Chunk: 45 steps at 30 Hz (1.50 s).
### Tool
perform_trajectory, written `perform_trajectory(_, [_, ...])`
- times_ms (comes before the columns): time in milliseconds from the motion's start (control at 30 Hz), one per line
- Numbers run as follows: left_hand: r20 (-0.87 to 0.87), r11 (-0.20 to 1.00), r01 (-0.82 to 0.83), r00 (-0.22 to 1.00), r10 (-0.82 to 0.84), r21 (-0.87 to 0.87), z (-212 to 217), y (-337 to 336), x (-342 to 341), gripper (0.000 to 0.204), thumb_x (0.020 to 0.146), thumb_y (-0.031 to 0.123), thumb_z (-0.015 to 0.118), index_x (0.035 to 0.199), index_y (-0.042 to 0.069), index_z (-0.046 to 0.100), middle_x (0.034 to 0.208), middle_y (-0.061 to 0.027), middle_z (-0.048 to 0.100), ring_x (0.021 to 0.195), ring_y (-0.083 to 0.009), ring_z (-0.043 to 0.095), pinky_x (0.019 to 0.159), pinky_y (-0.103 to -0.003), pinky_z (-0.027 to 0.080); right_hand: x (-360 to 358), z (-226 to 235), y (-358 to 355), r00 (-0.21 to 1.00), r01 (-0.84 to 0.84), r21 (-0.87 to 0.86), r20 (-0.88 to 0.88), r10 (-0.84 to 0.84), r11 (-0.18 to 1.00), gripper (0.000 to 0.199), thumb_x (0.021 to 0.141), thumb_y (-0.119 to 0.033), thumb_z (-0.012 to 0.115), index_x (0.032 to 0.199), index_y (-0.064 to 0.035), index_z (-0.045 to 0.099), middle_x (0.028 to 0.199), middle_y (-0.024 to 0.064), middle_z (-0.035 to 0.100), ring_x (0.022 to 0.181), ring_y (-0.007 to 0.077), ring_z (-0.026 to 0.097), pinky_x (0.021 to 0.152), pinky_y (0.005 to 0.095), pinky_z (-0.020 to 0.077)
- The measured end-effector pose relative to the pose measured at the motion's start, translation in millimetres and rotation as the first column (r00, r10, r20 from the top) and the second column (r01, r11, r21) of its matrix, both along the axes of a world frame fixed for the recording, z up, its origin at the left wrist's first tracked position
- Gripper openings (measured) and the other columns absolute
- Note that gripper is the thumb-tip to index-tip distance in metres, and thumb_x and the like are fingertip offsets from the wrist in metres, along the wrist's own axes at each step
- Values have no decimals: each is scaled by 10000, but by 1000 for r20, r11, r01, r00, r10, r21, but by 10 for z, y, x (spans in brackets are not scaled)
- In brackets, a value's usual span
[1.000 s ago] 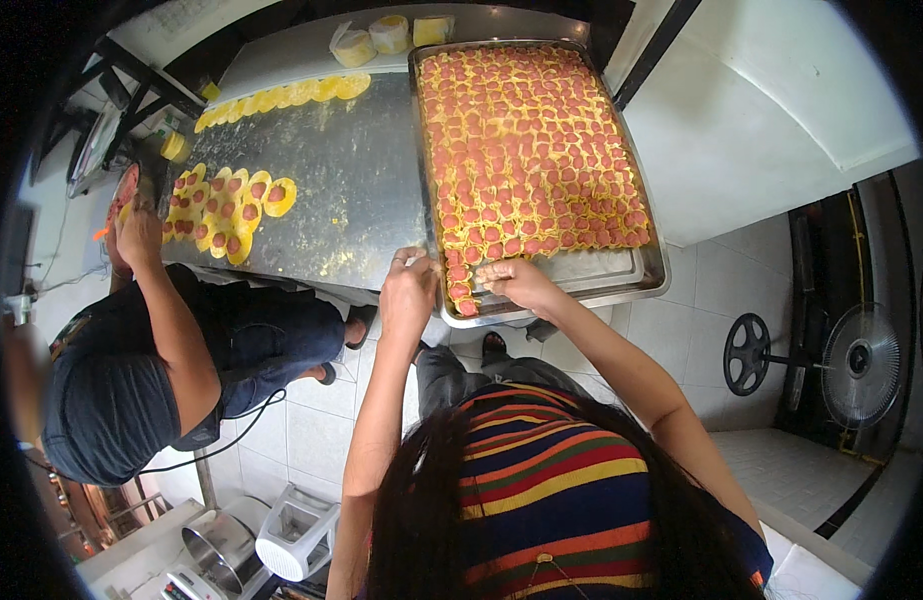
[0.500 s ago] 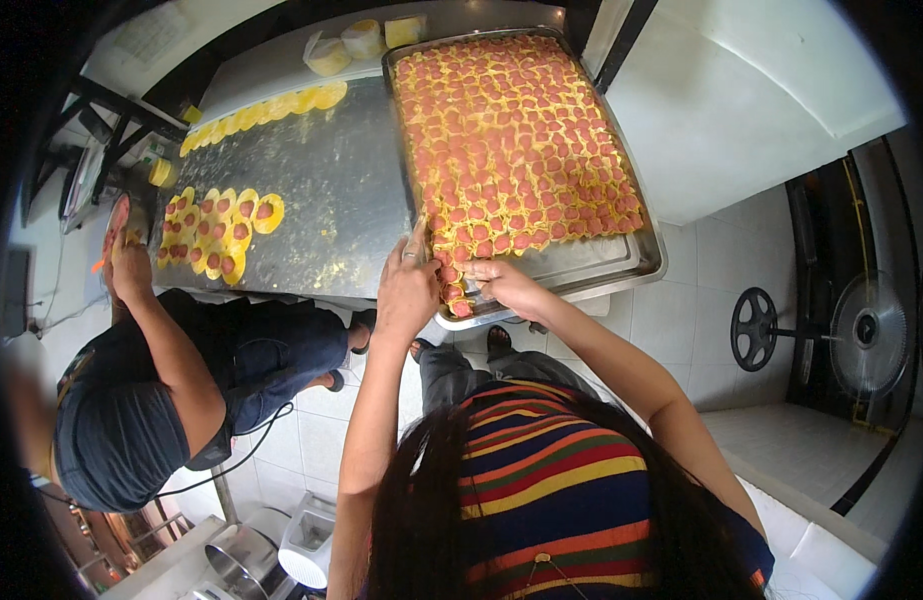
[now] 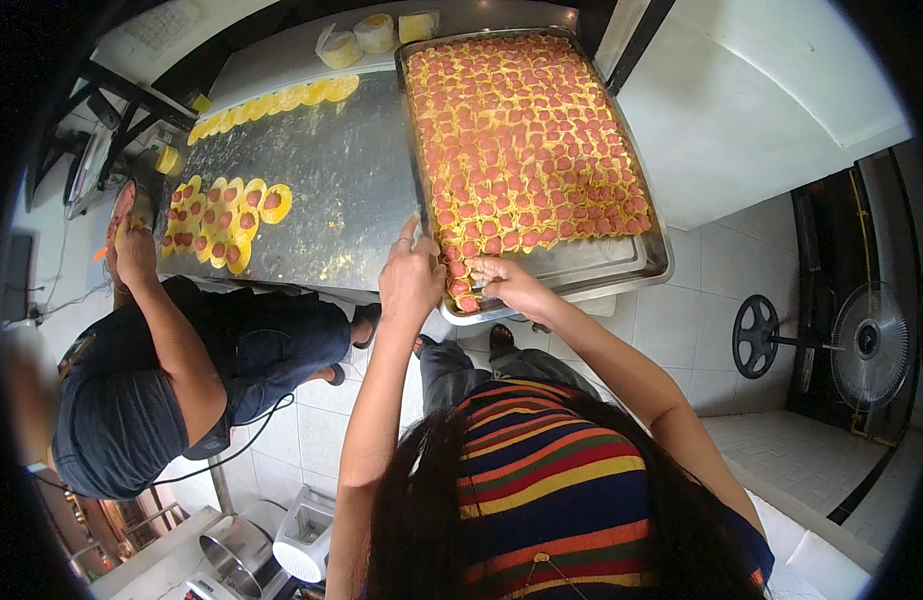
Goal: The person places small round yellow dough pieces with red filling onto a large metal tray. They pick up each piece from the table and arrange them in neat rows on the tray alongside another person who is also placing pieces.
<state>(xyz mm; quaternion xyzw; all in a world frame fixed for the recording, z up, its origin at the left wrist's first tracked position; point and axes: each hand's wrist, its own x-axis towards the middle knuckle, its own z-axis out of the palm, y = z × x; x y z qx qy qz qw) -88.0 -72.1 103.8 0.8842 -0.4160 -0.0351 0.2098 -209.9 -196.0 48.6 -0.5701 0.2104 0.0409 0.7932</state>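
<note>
A large metal tray is packed with rows of small dumplings, each a yellow wrapper around a pink filling. A short column of dumplings runs down the tray's near left corner. On the left side of that column, my left hand rests at the tray's rim, index finger stretched forward and nothing visible in its grasp. From the right, my right hand reaches to the same column, its fingertips touching the dumplings and its fingers somewhat apart. The fingertips partly cover the pieces there.
Left of the tray is a dark worktop with yellow wrappers and filled wrappers. A co-worker stands there, holding a pink-topped item. Wrapper stacks sit behind. A fan stands at the right.
My right hand's fingers have bent and drawn in slightly beside the column of dumplings. My left hand stays at the tray's edge. The whole view has shifted slightly.
</note>
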Motion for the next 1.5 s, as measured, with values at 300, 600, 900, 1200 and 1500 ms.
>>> perform_trajectory(300, [-113, 990, -132, 984, 138, 54, -135, -219, 33, 371, 600, 77, 715, 924, 59, 534, 1176, -169, 512, 913, -379, 595, 732, -442, 504, 23, -308, -57, 997, -73, -327, -13, 72, 942, 490, 707, 43, 506, 1189, -31, 554, 1070, 105, 616, 973, 160, 576, 832, 290, 448])
perform_trajectory(600, [-193, 996, -73, 978, 80, 45, -76, -28, 132, 373, 657, 124, 710, 997, 79, 563, 1291, -146, 453, 969, -372, 587, 783, -441, 490, -13, -307, -59, 999, -42, -274, 10, 47, 961, 453, 715, 43, 523, 1164, -7, 556, 1112, 130, 599, 998, 213, 574, 834, 307, 455])
perform_trajectory(900, [-136, 997, -72, 988, 72, 5, 35, 191, 50, 230, 684, 102, 707, 902, 76, 640, 1265, -126, 503, 980, -308, 606, 784, -398, 500, -9, -310, 2, 1000, 27, -405, 22, -20, 914, 407, 742, 35, 545, 1149, 39, 541, 1135, 143, 600, 1001, 213, 593, 857, 305, 464])
perform_trajectory(1200, [-71, 998, 41, 997, -39, 38, 62, 201, -27, 197, 703, 93, 689, 900, 90, 690, 1322, -117, 469, 1027, -310, 588, 814, -406, 500, 80, -71, 27, 998, -69, -146, 0, 70, 987, 586, 738, 34, 582, 1302, 10, 423, 1177, 123, 573, 1055, 192, 564, 884, 289, 444])
perform_trajectory(1500, [-89, 1000, -7, 996, 6, -16, 47, 271, -2, 199, 700, 90, 702, 897, 69, 686, 1315, -125, 471, 1009, -297, 596, 800, -386, 505, 49, -136, 72, 1000, -1, -219, 20, 5, 976, 564, 757, 46, 549, 1301, 27, 402, 1225, 145, 537, 1079, 223, 550, 890, 296, 438])
